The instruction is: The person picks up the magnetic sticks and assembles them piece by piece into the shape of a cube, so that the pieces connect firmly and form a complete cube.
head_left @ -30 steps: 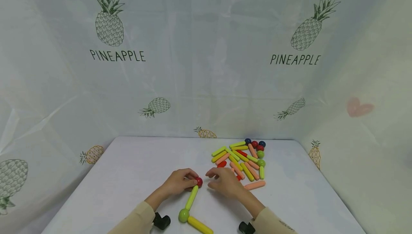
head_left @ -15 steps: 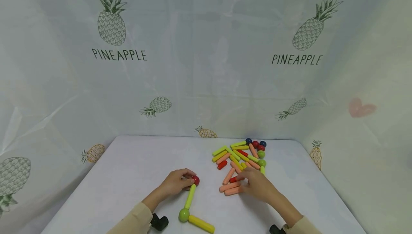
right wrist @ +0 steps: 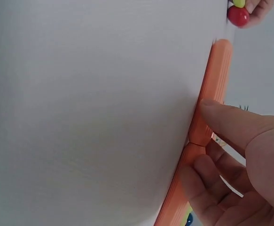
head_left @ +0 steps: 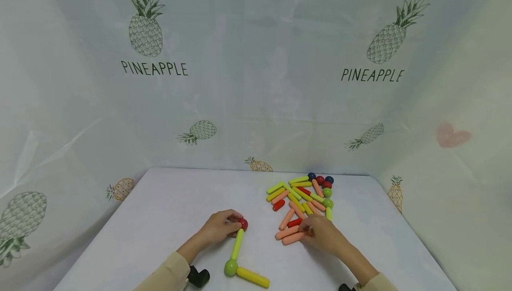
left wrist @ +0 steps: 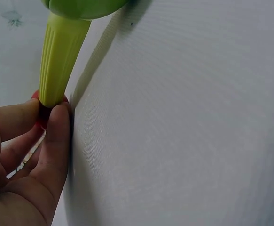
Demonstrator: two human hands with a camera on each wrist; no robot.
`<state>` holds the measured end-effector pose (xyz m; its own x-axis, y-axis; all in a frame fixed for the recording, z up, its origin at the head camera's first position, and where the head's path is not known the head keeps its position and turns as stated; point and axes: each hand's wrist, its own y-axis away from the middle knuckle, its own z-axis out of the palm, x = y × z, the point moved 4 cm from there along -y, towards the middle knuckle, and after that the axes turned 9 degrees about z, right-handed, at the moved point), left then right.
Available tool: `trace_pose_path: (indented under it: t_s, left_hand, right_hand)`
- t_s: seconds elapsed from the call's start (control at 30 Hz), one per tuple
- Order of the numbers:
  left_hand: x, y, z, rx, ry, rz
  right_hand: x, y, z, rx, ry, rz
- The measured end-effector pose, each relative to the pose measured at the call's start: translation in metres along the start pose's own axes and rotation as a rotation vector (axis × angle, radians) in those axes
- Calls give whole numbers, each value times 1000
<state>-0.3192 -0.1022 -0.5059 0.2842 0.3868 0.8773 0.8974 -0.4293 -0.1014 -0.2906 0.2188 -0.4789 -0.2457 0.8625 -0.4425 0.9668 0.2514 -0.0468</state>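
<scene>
Now: right hand moved off to the salmon sticks, left hand keeps the red ball

Changed: right hand (head_left: 322,233). A second ago it hung beside the red ball (head_left: 244,225); now it is at the near edge of the heap (head_left: 296,202), much as half a second ago. Thumb laid on the near salmon stick (head_left: 292,239), fingers bent against an end salmon stick (right wrist: 174,195), the two lying end to end. Whether it grips either or merely touches, cannot tell. A rear salmon stick (head_left: 286,232) lies just behind the near one, with a red stick (head_left: 295,223) beyond.

Unchanged: left hand (head_left: 218,228). It pinches the red ball between thumb and fingers, low over the table (head_left: 192,193).

Item, the run, left of the heap: red ball at the far end; lime stick (head_left: 237,244), one end against that ball; green ball (head_left: 230,267) at the other; yellow stick (head_left: 254,277), angled off the green ball towards the right. Arrangement as before. Red ball and lime stick touch; how firmly they are joined, cannot tell.

Bearing on the work, by judgement: one hand steadies the run while the other attends to loose pieces. No salmon stick is on the run; all those in sight lie in or beside the heap.
</scene>
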Motion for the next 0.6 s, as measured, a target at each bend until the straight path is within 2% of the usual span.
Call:
trace_pose_path:
  t_s: [0.33, 0.6]
  left_hand:
    - [5, 3, 5, 58, 23, -6]
    - [1, 2, 6, 76, 19, -11]
  right_hand:
    - [0, -1, -1, 11, 46, -47]
    - [3, 1, -4, -23, -12, -76]
